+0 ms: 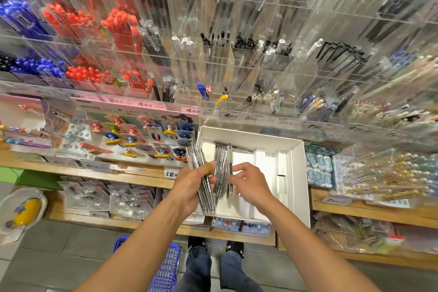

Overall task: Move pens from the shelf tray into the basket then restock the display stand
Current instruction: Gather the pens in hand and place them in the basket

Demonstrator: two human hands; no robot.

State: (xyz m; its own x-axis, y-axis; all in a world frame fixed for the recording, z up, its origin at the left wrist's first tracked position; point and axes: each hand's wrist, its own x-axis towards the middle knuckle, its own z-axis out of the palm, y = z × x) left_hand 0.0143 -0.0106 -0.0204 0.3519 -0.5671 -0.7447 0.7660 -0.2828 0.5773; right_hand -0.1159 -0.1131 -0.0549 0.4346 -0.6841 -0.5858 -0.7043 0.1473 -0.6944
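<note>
Two hands in frame, both mine, at lower centre. My left hand point(192, 187) was curled round a bundle of pens point(201, 179); the count was not resolvable, several at least, packed side by side and slanting from upper left to lower right; clear slim barrels with dark cores. A tan band sat on one finger of that hand. My right hand point(247, 182) pinched one or two more pens point(230, 173) between fingertips, held nearly upright, just beside a loose group of pens point(220, 170) lying in the tray. One shelf tray point(296, 173): a white, shallow, rectangular cardboard box with white inner dividers, resting on the wooden shelf point(142, 174) right of centre. One basket point(166, 268), blue plastic with a slotted wall, stood on the grey floor at bottom centre, partly hidden by my left forearm, beside my two shoes. The display stand point(237, 66) filled the upper half: clear acrylic tiers of many compartments, with blue pens at far left, red pens point(118, 23) next to them, and black and clear ones toward the right. Price labels ran along its front edge. A pink card of small clips point(147, 135) lay left of the tray; packaged goods at right were too blurred to identify.
</note>
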